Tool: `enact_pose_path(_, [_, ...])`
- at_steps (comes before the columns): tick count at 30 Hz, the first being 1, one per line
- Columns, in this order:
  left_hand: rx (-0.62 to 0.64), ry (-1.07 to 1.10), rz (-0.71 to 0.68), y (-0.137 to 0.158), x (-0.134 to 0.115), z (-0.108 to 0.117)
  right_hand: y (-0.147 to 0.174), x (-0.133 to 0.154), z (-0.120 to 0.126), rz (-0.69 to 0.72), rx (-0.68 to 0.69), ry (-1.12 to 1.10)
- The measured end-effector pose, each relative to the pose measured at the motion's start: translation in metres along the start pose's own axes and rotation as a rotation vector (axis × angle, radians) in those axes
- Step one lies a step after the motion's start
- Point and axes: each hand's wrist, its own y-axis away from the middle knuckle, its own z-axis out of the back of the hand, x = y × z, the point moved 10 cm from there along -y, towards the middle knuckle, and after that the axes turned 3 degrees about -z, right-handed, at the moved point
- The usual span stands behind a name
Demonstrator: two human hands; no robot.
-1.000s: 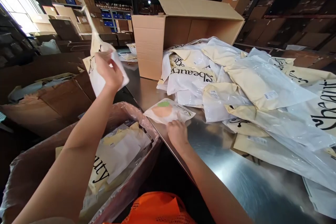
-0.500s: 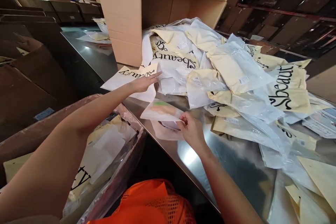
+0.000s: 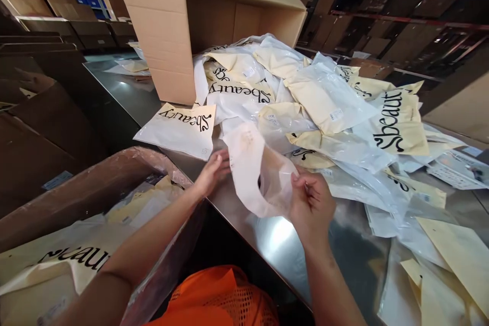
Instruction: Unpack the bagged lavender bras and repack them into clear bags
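Note:
My right hand (image 3: 311, 201) pinches the right edge of a clear plastic packet (image 3: 277, 178) with a curved white panel, held up over the metal table's near edge. What lies inside the packet is hard to make out. Just left of the packet, my left hand (image 3: 214, 173) has its fingers stretched out and holds nothing; whether its fingertips touch the white panel I cannot tell. A flat "beauty" bag (image 3: 179, 127), white and cream, lies beyond my left hand. Behind the packet spreads a heap of similar plastic-wrapped bags (image 3: 282, 86).
A large cardboard box (image 3: 160, 41) lies on its side, the heap spilling from its mouth onto the metal table (image 3: 248, 229). At lower left stands a plastic-lined bin (image 3: 130, 163) holding more bags. A white basket (image 3: 454, 168) sits at the right.
My left hand has drawn back from the flat "beauty" bag toward me. My right hand has raised and turned the packet, moving it to the right, so its curved white panel now shows.

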Motion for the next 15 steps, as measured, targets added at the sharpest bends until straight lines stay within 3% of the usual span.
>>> enact_pose_path(3, [-0.03,0.192,0.315,0.009,0.052,-0.029,0.009,-0.039,0.024,-0.162,-0.118,-0.056])
enact_pose_path(5, [-0.056,0.187,0.421,0.012,0.07,-0.042,0.013,-0.075,0.041,-0.311,-0.154,-0.084])
enact_pose_path(7, [-0.037,0.155,0.427,0.014,0.074,-0.056,0.013,-0.11,0.052,-0.444,-0.09,-0.104])
enact_pose_path(9, [-0.021,0.136,0.378,0.018,0.071,-0.068,0.008,-0.135,0.058,-0.503,0.06,-0.137])
enact_pose_path(12, [-0.008,0.108,0.314,0.032,0.066,-0.085,0.004,-0.158,0.065,-0.544,0.257,-0.206])
enact_pose_path(15, [-0.027,0.097,0.287,0.048,0.067,-0.094,0.006,-0.172,0.076,-0.552,0.298,-0.191])
